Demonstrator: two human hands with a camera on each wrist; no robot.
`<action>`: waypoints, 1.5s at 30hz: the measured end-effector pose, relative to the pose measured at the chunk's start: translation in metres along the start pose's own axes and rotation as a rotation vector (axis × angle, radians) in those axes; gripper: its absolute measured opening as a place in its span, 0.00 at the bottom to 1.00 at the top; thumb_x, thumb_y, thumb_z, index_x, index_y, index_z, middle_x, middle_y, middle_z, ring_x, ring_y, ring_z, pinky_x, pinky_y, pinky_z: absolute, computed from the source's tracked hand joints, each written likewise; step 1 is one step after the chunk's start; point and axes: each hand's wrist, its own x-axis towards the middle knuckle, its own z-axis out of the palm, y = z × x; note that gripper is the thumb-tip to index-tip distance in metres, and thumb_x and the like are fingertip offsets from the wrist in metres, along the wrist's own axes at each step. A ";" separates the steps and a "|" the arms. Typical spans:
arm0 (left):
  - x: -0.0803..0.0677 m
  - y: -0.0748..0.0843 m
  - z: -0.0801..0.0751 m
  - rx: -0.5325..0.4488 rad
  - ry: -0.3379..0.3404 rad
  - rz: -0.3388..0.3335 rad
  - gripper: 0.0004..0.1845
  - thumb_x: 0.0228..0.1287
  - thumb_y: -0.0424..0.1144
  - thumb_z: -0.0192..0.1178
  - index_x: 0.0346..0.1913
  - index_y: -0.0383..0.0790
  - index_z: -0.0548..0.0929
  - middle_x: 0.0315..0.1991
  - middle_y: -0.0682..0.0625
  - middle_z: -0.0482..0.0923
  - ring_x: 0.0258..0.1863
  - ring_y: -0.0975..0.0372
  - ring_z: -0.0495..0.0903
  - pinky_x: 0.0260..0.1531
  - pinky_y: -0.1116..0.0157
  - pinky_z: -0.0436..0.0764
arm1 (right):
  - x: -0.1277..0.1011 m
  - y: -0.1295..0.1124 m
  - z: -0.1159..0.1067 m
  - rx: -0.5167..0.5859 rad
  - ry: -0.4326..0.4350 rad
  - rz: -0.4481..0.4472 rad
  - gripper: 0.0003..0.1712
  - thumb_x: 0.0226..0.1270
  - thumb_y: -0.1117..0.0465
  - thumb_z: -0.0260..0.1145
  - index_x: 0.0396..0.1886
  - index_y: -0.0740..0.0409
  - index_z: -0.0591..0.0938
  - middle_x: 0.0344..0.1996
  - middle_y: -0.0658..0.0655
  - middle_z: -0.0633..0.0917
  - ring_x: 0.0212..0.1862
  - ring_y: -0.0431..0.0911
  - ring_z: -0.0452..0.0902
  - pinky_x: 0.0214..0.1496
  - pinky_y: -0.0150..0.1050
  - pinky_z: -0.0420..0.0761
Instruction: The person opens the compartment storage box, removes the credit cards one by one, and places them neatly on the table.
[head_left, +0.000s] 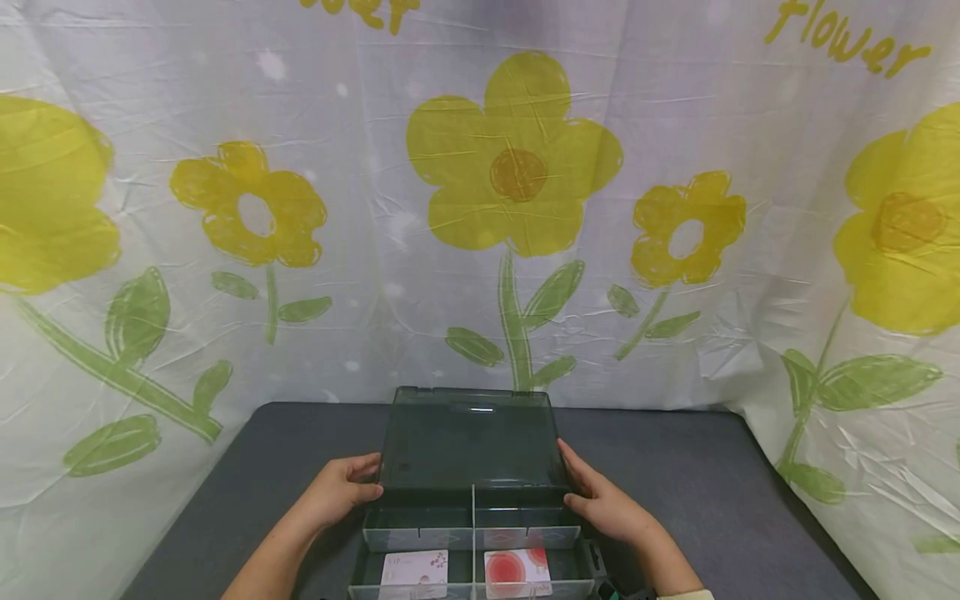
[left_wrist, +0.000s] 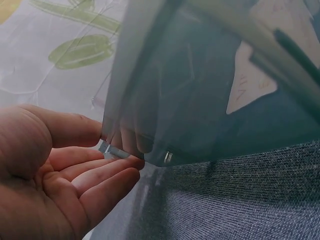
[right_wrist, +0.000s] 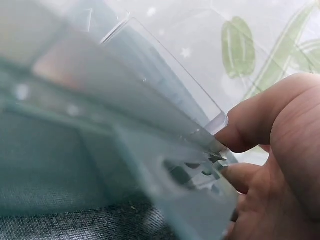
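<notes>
Plastic, thin and see-through: that is what I am handling, so I judge the box (head_left: 472,533) light, stiff enough to lift by its sides, but slick and likely to flex or crack if squeezed hard. It sits on the table (head_left: 675,483) near the front edge, its lid (head_left: 471,437) raised and tilted back toward the curtain (head_left: 480,208). My left hand (head_left: 341,492) pinches the left edge of the lid, thumb on one face and fingers on the other; my right hand (head_left: 603,500) does the same on the lid's right edge. Both hands stand apart, one on each side of the box. I think the lower corners by the hinge are the safest hold, since the wall is stiffest there. Two cards (head_left: 414,573) lie loose in the front compartments and would probably slide if the box tipped. Left and right of the box the table shows open room; behind it the curtain hangs close.
</notes>
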 end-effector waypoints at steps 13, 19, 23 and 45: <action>-0.001 0.002 0.002 -0.056 -0.008 0.002 0.30 0.57 0.28 0.64 0.62 0.23 0.69 0.58 0.29 0.70 0.57 0.41 0.71 0.43 0.55 0.79 | 0.001 0.003 0.001 -0.005 0.000 0.032 0.37 0.76 0.62 0.48 0.76 0.54 0.39 0.74 0.59 0.38 0.72 0.56 0.32 0.67 0.60 0.46; -0.002 0.002 0.003 -0.080 -0.019 -0.036 0.30 0.58 0.29 0.64 0.63 0.23 0.68 0.58 0.30 0.70 0.58 0.42 0.70 0.45 0.53 0.78 | 0.000 0.003 0.002 0.005 0.000 0.048 0.36 0.77 0.61 0.46 0.76 0.53 0.40 0.74 0.59 0.38 0.72 0.55 0.30 0.67 0.61 0.43; -0.002 0.002 0.003 -0.077 -0.018 -0.042 0.30 0.59 0.30 0.63 0.63 0.23 0.68 0.58 0.30 0.70 0.58 0.42 0.69 0.46 0.53 0.77 | 0.000 0.005 0.002 0.011 0.002 0.054 0.36 0.77 0.60 0.46 0.76 0.54 0.39 0.74 0.59 0.38 0.72 0.55 0.30 0.67 0.60 0.43; -0.020 0.007 0.001 0.165 -0.195 0.119 0.35 0.71 0.57 0.46 0.70 0.34 0.61 0.67 0.34 0.60 0.61 0.40 0.65 0.52 0.43 0.69 | -0.017 -0.035 -0.007 -0.128 0.142 0.141 0.40 0.71 0.45 0.55 0.75 0.50 0.52 0.73 0.64 0.45 0.68 0.64 0.52 0.61 0.60 0.63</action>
